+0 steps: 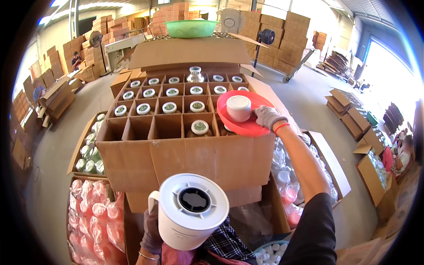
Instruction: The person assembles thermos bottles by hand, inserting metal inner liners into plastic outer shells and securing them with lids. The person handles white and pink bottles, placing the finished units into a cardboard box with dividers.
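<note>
My gloved left hand point(151, 234) is closed round the lower left side of a white plastic jug point(176, 229). The jug's handle points left, and its ribbed round end with a dark centre faces up. Farther off, my gloved right hand point(267, 117) reaches over a red plastic dish point(236, 128). Its fingertips close against the right side of a white cup-shaped lid point(239, 108) in that dish. The dish lies across the right front compartments of a divided cardboard carton point(185, 159). White-topped jars point(200, 127) stand in several compartments; one silvery-topped piece point(195, 75) rises higher at the back.
A green basin point(192, 28) sits behind the carton. Boxes of pink wrapped pieces point(95, 221) and green-tinted pieces point(90, 165) flank it on the left. Clear-wrapped pieces point(282, 172) fill a box on the right. Small white caps point(271, 252) lie in a tub below.
</note>
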Available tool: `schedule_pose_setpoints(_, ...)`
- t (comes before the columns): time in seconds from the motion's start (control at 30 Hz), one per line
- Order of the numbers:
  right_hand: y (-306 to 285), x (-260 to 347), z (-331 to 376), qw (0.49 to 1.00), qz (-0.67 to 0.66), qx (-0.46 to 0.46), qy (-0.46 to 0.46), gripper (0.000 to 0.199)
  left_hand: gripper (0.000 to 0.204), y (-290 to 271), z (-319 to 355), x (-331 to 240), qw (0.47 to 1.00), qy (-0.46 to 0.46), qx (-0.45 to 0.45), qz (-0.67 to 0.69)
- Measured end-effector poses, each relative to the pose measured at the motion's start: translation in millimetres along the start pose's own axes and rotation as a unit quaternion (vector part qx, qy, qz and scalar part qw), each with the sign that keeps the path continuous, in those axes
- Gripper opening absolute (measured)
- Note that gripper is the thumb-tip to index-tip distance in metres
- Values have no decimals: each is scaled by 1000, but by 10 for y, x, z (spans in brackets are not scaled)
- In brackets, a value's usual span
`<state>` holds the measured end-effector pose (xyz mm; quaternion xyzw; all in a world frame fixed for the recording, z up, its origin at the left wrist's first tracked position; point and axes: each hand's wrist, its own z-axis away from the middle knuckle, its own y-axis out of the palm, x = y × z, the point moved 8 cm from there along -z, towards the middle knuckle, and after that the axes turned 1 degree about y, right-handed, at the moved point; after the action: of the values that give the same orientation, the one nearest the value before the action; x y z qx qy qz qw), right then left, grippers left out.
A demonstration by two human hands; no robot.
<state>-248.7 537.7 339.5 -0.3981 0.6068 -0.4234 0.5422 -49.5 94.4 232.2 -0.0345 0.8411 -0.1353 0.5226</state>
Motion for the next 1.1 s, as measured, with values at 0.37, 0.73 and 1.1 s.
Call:
schedule_pose_setpoints(0.37,-941,-64,796,971,-147,-186,-42,29,27,117,-16,-33,998,-14,64,-9)
schedule_pose_setpoints(0.73,-1226,1692,2517,771,-331,-81,-539,35,39,560,396,486,880,-277,156,351)
schedule_pose_setpoints(1.1,-857,1776,2481,815,-447,96,-356,26,30,162,93,-46,955,-189,34,227)
